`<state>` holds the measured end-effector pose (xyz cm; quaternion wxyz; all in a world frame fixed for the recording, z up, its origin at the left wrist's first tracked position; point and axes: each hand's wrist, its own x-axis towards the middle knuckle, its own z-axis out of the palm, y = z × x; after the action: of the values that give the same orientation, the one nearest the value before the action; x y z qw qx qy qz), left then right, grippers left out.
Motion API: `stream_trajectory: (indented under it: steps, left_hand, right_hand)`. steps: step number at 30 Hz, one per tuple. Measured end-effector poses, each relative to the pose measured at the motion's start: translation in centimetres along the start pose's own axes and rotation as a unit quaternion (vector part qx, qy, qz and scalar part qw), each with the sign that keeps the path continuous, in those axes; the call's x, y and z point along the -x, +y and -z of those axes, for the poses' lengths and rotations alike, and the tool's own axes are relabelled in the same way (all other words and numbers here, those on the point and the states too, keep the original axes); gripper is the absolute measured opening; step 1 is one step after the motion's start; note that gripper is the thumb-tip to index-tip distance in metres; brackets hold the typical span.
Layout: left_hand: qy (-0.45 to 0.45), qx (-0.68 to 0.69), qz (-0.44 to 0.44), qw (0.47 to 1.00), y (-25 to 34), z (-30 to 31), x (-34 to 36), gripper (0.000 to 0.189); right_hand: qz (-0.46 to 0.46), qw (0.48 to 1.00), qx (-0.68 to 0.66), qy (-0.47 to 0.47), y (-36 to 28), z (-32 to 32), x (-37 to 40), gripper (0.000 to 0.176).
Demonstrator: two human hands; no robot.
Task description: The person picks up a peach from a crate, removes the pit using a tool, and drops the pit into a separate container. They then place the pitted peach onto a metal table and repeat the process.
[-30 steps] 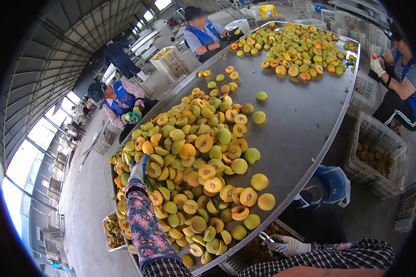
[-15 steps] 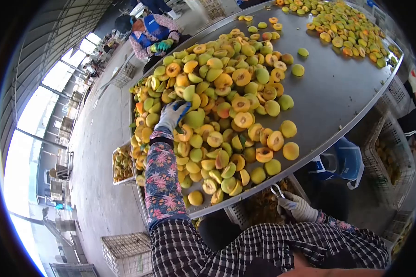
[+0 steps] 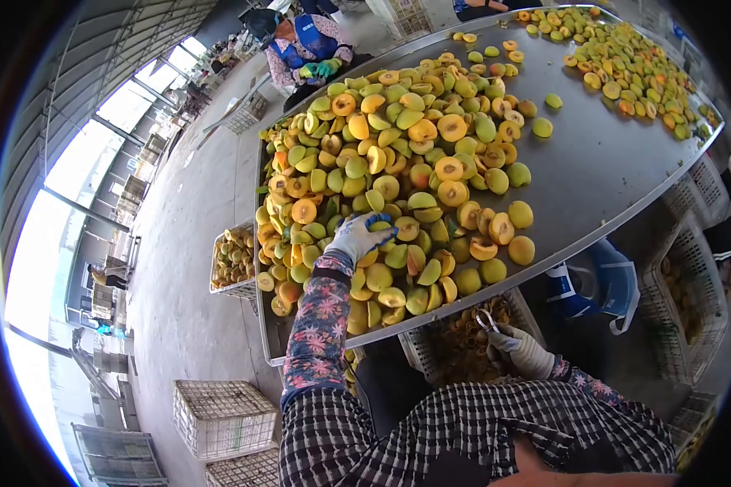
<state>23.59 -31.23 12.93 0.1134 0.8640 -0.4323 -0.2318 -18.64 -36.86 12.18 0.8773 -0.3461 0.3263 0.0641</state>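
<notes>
A large heap of halved yellow-green fruit [image 3: 430, 138] lies on the metal table [image 3: 601, 154]. My left hand [image 3: 361, 235], in a white and blue glove, rests on the near left part of the heap, its fingers curled at a green fruit half. Past the table's near edge, my right hand [image 3: 528, 351], in a pale glove, grips a metal ring-shaped tool [image 3: 486, 320]. Below the tool stands a crate [image 3: 418, 353] with brownish bits in it.
A second pile of fruit [image 3: 633, 73] is at the far right. A co-worker [image 3: 307, 49] in a blue vest is beyond the table's left corner. Crates stand at the left [image 3: 234, 284], lower left [image 3: 223, 430] and right [image 3: 682, 316]; a blue bag [image 3: 605, 284] hangs near the right edge.
My left hand has moved right and nearer across the heap. The view has shifted, so the table sits further right. My right hand has risen slightly with the tool.
</notes>
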Motion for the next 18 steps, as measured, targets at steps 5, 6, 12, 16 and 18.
stream_trajectory:
  steps: [5, 6, 12, 16, 18]
  left_hand:
    - [0.083, 0.104, 0.073, 0.988, 3.7, 5.1, 1.1, 0.036]
    - [0.127, 0.276, 0.066, 0.951, -0.5, 4.2, -2.6, 0.030]
    - [0.202, -0.165, 0.068, 0.963, 2.6, 5.6, -9.1, 0.073]
    - [0.136, -0.190, 0.118, 0.965, 3.2, 4.4, -11.2, 0.069]
    - [0.118, -0.165, 0.068, 0.977, 2.7, 3.3, -10.8, 0.067]
  right_hand:
    - [0.047, 0.999, -0.014, -0.017, 1.5, 1.3, -0.5, 0.023]
    - [0.025, 1.000, -0.008, -0.009, 1.2, 1.3, -0.4, 0.024]
    - [-0.008, 1.000, 0.005, 0.011, 0.7, 1.6, -0.9, 0.031]
    - [0.005, 1.000, -0.013, -0.012, 0.9, 1.8, -1.0, 0.031]
    - [0.022, 0.999, -0.034, -0.019, 1.6, 2.3, -1.6, 0.032]
